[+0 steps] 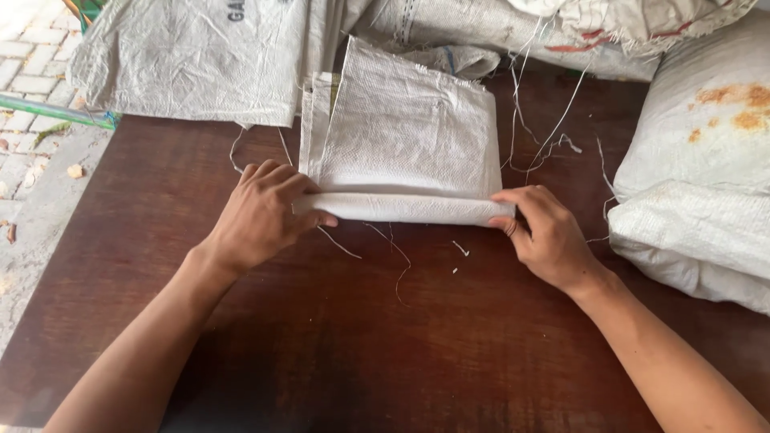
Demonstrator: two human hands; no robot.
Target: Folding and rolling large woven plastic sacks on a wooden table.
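Observation:
A white woven plastic sack lies flat on a dark brown wooden table. Its near edge is rolled into a tight tube. My left hand grips the left end of the roll, thumb under it and fingers curled over. My right hand pinches the right end of the roll. Loose white threads lie on the table just in front of the roll.
More white woven sacks are piled along the far side and at the right edge, one with orange stains. Long frayed strands trail over the table at the back right. Paved ground shows past the table's left edge.

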